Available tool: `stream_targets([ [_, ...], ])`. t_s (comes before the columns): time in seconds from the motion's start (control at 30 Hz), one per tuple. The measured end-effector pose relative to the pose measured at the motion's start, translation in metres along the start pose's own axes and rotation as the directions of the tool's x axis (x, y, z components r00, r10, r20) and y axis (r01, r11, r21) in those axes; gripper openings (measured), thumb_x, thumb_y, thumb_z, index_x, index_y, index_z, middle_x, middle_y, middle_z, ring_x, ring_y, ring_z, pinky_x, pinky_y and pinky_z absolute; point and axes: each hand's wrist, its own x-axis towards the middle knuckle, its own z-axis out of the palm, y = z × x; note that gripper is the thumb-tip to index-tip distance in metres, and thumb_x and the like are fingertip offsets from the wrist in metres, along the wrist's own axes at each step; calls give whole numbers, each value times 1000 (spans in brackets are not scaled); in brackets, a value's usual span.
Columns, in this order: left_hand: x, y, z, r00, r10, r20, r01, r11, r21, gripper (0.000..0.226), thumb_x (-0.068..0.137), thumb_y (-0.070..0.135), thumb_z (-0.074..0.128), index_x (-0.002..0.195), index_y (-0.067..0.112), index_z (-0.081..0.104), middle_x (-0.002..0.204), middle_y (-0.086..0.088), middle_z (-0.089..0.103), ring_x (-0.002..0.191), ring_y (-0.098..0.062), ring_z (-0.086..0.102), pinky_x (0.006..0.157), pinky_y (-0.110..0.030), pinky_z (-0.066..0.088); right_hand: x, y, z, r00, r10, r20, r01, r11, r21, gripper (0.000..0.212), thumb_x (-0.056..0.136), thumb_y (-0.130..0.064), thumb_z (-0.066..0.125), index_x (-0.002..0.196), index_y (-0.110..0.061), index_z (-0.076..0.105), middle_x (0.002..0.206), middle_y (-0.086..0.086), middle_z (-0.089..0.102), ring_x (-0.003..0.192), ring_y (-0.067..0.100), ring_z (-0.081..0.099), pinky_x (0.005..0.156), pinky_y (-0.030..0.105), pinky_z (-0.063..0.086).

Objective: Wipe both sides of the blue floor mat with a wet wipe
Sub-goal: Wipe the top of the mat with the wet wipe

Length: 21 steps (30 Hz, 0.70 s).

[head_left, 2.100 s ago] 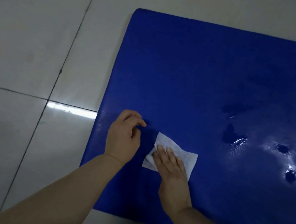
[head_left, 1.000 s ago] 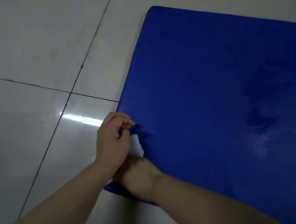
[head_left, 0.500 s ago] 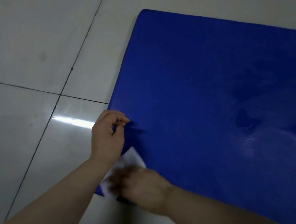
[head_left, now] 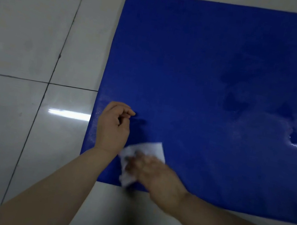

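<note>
The right hand (head_left: pixel 154 179) is sweeping the wet wipe (head_left: pixel 141 162) back rightward from the near-left corner of the blue floor mat (head_left: pixel 198 71), fingers pressing it flat, though blur is hiding their exact spread. The left hand (head_left: pixel 113 128) is staying beside it, loosely curled and holding nothing, seemingly steadying the mat as it is lying on the tiled floor (head_left: pixel 29 35).

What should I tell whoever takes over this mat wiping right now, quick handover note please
Left hand: loosely curled, holding nothing, resting on the blue floor mat near its left edge.
Right hand: blurred, pressing the wet wipe onto the mat's near left corner.
Mat lies flat on the tiled floor; wet patches show toward its right side.
Done: part of the top face looks wiped.
Left: finish this face, then flip and wipe the underside.
</note>
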Motion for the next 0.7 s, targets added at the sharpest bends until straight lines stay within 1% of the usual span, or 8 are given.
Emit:
stream_targets([
  [0.17, -9, 5, 7, 998, -1, 60, 2, 1000, -2, 42, 78, -21, 46, 79, 17, 62, 93, 6, 55, 82, 6, 55, 77, -6, 43, -27, -1, 3, 997, 60, 38, -58, 997, -58, 66, 71, -6, 28, 130, -20, 54, 139, -2, 52, 130, 18, 45, 111, 32, 33],
  [0.3, -14, 7, 9, 995, 27, 100, -28, 1000, 14, 40, 78, -21, 47, 80, 17, 61, 95, -1, 56, 84, 7, 54, 77, -5, 42, -52, 13, 1, 986, 165, -31, -166, 984, -58, 55, 93, -3, 19, 144, -23, 29, 136, 3, 55, 129, 15, 40, 116, 32, 10],
  [0.37, -16, 9, 10, 993, 28, 114, -31, 999, 25, 39, 79, -20, 48, 80, 17, 61, 96, 0, 56, 84, 6, 54, 77, -5, 42, -32, 38, 0, 939, 331, -90, -341, 928, -151, 59, 86, -1, 44, 143, -15, 36, 133, 8, 57, 130, 23, 42, 118, 30, 3],
  [0.4, -17, 11, 11, 993, 30, 118, -34, 999, 33, 39, 79, -19, 48, 80, 17, 61, 96, 1, 56, 84, 4, 54, 77, -6, 43, -19, 49, 0, 918, 382, -104, -395, 898, -192, 71, 70, 3, 64, 137, -8, 46, 134, 9, 56, 131, 25, 43, 117, 30, 2],
  [0.47, -19, 13, 12, 991, 39, 127, -45, 998, 43, 39, 80, -18, 49, 81, 19, 61, 95, 4, 55, 84, 1, 55, 77, -7, 43, -8, 53, 3, 890, 434, -142, -455, 871, -188, 92, 46, 12, 76, 132, -4, 51, 139, 9, 50, 134, 25, 36, 115, 32, 3],
  [0.57, -19, 17, 12, 990, 39, 134, -43, 999, 30, 41, 81, -19, 49, 81, 20, 61, 96, 5, 55, 86, 4, 54, 78, -7, 43, -34, 31, 13, 917, 371, -146, -395, 894, -211, 101, 57, 5, 65, 147, -9, 23, 156, 9, 22, 143, 28, 16, 118, 34, 1],
  [0.63, -22, 18, 13, 988, 45, 149, -51, 998, 36, 41, 80, -19, 48, 80, 20, 61, 97, 3, 55, 87, 5, 54, 78, -6, 43, -74, 10, 23, 948, 282, -146, -307, 933, -190, 89, 71, -1, 43, 152, -13, 8, 161, 3, 2, 147, 23, 4, 119, 35, 2],
  [0.7, -28, 17, 13, 983, 45, 176, -55, 997, 52, 41, 80, -20, 48, 80, 19, 61, 98, 2, 55, 87, 5, 54, 77, -6, 43, -101, 0, 24, 955, 271, -120, -282, 956, -82, 77, 74, 0, 31, 148, -16, 19, 159, -1, 17, 146, 19, 14, 118, 34, 12],
])
